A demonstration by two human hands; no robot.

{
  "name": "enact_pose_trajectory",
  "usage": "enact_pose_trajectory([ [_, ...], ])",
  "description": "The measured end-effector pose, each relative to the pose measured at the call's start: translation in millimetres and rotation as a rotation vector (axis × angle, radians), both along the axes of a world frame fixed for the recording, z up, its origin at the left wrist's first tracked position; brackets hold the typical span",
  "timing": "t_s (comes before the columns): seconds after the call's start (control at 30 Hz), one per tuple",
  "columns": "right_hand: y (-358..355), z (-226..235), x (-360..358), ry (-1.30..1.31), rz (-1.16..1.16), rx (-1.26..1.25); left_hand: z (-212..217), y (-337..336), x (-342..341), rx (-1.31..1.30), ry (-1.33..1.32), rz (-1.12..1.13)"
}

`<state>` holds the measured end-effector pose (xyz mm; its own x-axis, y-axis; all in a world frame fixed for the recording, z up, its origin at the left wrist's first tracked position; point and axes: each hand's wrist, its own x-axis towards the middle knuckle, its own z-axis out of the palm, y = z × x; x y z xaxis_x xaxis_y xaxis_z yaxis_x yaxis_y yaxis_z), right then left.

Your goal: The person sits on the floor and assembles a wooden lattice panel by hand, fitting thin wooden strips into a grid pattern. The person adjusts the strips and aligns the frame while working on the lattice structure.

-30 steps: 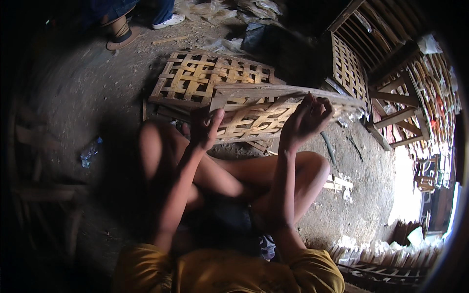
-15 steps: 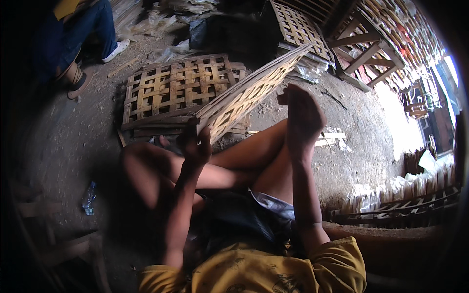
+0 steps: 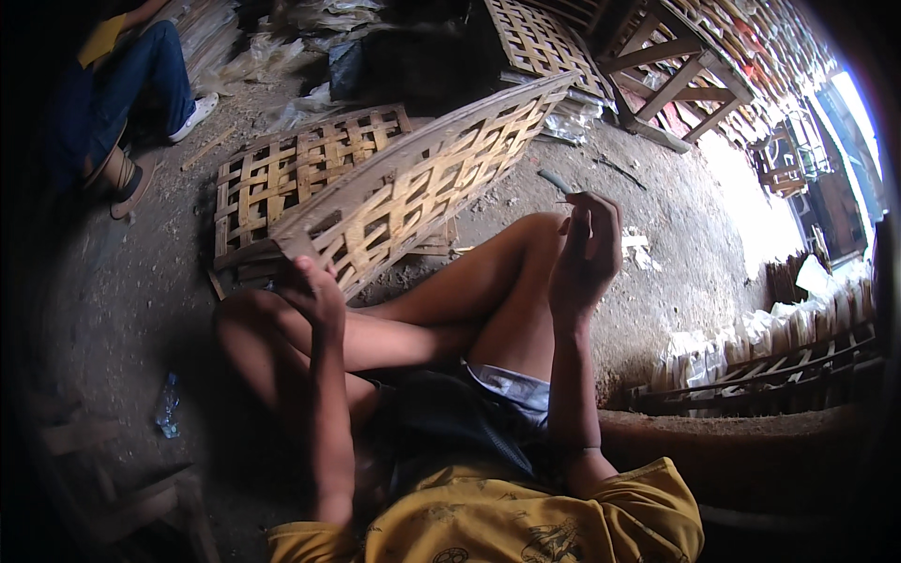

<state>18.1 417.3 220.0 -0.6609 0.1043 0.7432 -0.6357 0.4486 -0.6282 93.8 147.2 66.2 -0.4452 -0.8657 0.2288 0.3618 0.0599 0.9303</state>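
My left hand (image 3: 317,293) is closed on the near left corner of a woven bamboo lattice panel (image 3: 441,178), its thumb on the frame. The panel stands tilted, its far end raised to the right, over a stack of similar lattice panels (image 3: 282,183) on the ground. Beyond my right knee, my right hand (image 3: 587,258) is raised apart from the panel. Its bent fingers pinch a thin grey blade-like piece (image 3: 554,181) that points up and left; its exact kind is unclear.
Another person's legs in jeans (image 3: 164,80) are at the upper left. More lattice panels (image 3: 544,42) lie at the back beside a wooden frame stand (image 3: 690,89). A crumpled plastic bottle (image 3: 168,405) lies on the left floor. Wrapped bundles (image 3: 751,342) line the right side.
The lattice panel has tipped, showing more of its woven face, and its near corner has moved left with my left hand. My right hand has turned and lowered, bringing the blade-like piece into view.
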Motion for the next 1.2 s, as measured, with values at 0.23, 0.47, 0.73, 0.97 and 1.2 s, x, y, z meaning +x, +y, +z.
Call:
enact_pose_trajectory([
  [0.23,3.9,-14.1,1.5,0.054,0.07,-0.018,22.2,-18.7,-1.3,0.063,-0.007,0.354],
  [0.47,-10.2,0.7,13.8,0.038,0.113,-0.083,41.9,-35.1,18.5,0.346,-0.009,0.253],
  [0.73,-9.2,-5.3,17.1,0.072,0.138,0.087,-2.9,-67.8,14.9,-0.365,0.224,0.013],
  [0.97,0.2,-8.7,28.8,0.15,0.101,0.235,-13.1,-74.2,14.9,-0.34,0.281,-0.061],
  [1.2,-2.2,-8.4,50.9,0.135,0.109,0.267,-10.4,-69.5,20.8,-0.279,0.272,-0.011],
])
